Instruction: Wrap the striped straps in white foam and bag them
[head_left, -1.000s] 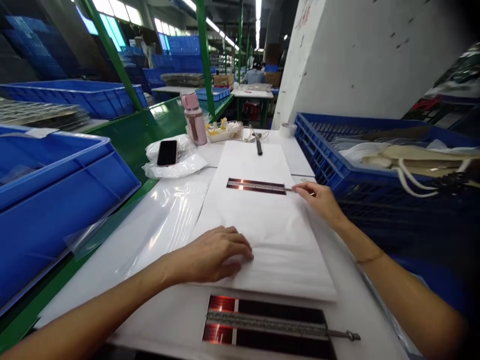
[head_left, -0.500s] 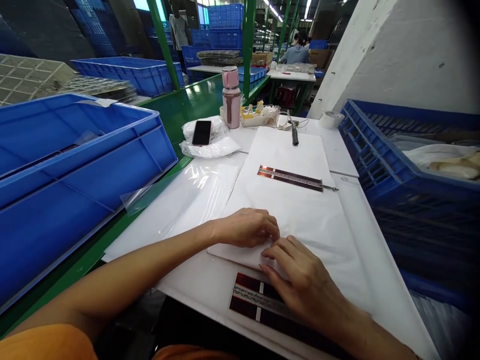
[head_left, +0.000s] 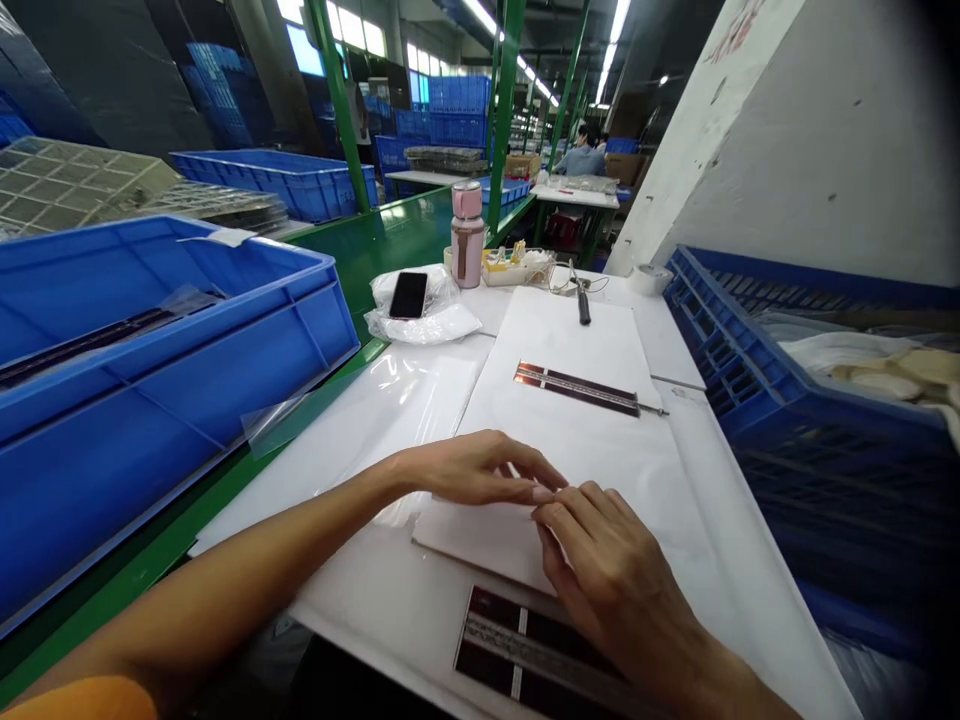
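Left hand (head_left: 487,472): palm down over the near end of the white sheet (head_left: 585,345), fingers half bent, tips meeting those of the other hand; cannot tell whether anything is pinched.
Right hand (head_left: 607,560): curled, fingers close together; cannot tell whether it grips something.
Near strip (head_left: 544,660): dark with a pale crossband, at 6 to 7 o'clock from the fingertips, below the sheet's near edge; partly hidden by the right hand, contact unclear.
Far strip (head_left: 577,389): flat on the sheet at 12 o'clock, well apart from both hands, its thin rod (head_left: 652,410) pointing to 4 o'clock.
Sheet edges: near left corner at 8 o'clock; plain white stretches between fingertips and far strip.
Table (head_left: 352,590): pale top, near edge at 7 o'clock, right edge slanting from 2 to 4 o'clock, with a bare margin beside the sheet.
Clear film (head_left: 375,420): glossy, at 10 o'clock, along the sheet's left edge.
Table's far end: phone (head_left: 409,295) on crumpled plastic (head_left: 439,325) and pink bottle (head_left: 466,250) at 11 o'clock; black-handled tool (head_left: 583,303) at 12; tape roll (head_left: 651,280) at 1.
Crates: blue bin (head_left: 187,400) at 9 to 10 o'clock; blue basket (head_left: 780,410) at 2 to 3, just beside the table.
Room: white pillar (head_left: 720,150) at 1 o'clock; seated person (head_left: 583,158) far off at 12.
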